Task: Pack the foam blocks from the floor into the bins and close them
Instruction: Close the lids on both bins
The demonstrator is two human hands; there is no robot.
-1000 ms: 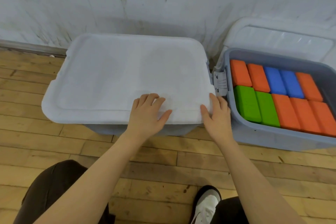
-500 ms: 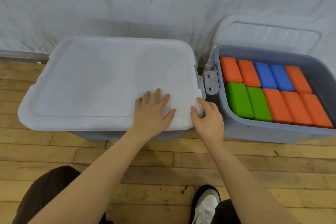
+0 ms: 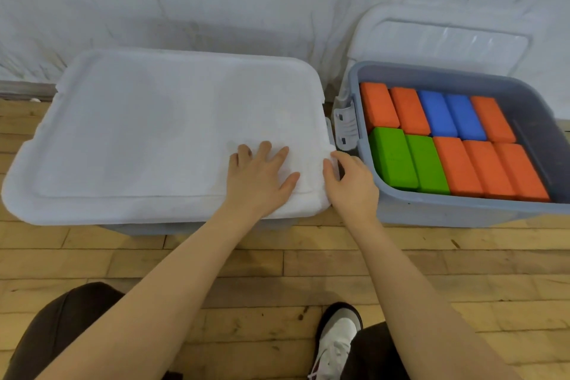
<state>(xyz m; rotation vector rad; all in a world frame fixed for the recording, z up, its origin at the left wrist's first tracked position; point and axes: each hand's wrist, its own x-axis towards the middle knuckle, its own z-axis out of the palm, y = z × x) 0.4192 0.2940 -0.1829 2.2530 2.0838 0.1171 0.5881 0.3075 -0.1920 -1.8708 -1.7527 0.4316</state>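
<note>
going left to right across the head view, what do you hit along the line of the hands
white lid → left hand → right hand → green blocks → orange blocks

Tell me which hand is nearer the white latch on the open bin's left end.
Right. The right hand curls at the closed lid's right corner, just below the latch. The left hand lies flat on the lid, farther left of it.

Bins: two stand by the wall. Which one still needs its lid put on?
The right bin, filled with orange, blue and green foam blocks; its lid leans against the wall. The left bin's lid is already on.
</note>
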